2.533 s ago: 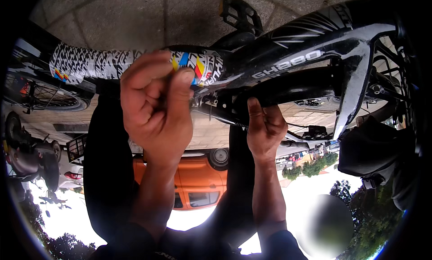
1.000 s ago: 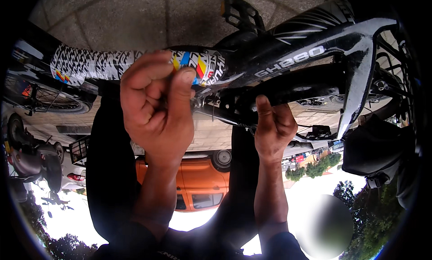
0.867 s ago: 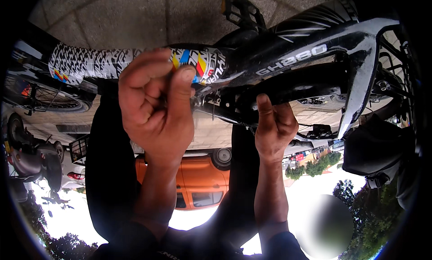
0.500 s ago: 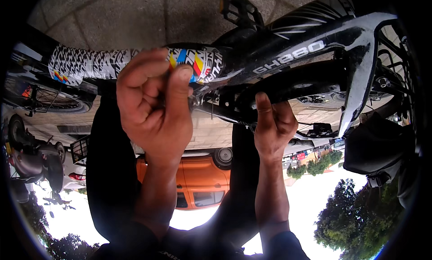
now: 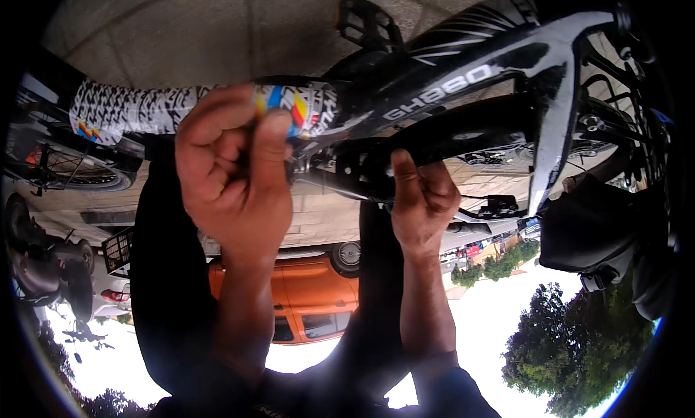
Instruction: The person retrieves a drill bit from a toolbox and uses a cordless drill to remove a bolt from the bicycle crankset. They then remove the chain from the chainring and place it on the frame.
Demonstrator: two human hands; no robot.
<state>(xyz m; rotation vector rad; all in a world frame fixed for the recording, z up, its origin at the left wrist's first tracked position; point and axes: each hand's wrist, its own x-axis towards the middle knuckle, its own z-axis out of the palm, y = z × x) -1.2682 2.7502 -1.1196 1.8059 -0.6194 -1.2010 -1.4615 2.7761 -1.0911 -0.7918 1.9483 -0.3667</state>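
A black bike frame (image 5: 376,121) with white lettering and a grey-white section crosses in front of me. Its left tube carries a black-and-white patterned wrap (image 5: 137,108) with coloured stripes. My left hand (image 5: 235,179) is closed at the wrap's right end, thumb against curled fingers; whatever lies between them is hidden. Beside that thumb shows a small silver metal part (image 5: 293,168). Farther right, my right hand (image 5: 423,208) pinches beneath the frame. Its thumb lies at the left end of a curved black guard (image 5: 470,137), and its fingers hide what they grip.
A black pedal (image 5: 368,26) sticks out beyond the frame, over paving (image 5: 188,34). A black bag-like item (image 5: 586,226) hangs at right. Behind stand an orange car (image 5: 311,295), a parked scooter (image 5: 54,269) at left, another bicycle wheel (image 5: 83,165) and trees (image 5: 572,345).
The whole scene, bike and hands together, has shifted slightly left in the view. Both hands keep nearly the same pose and place on the bike.
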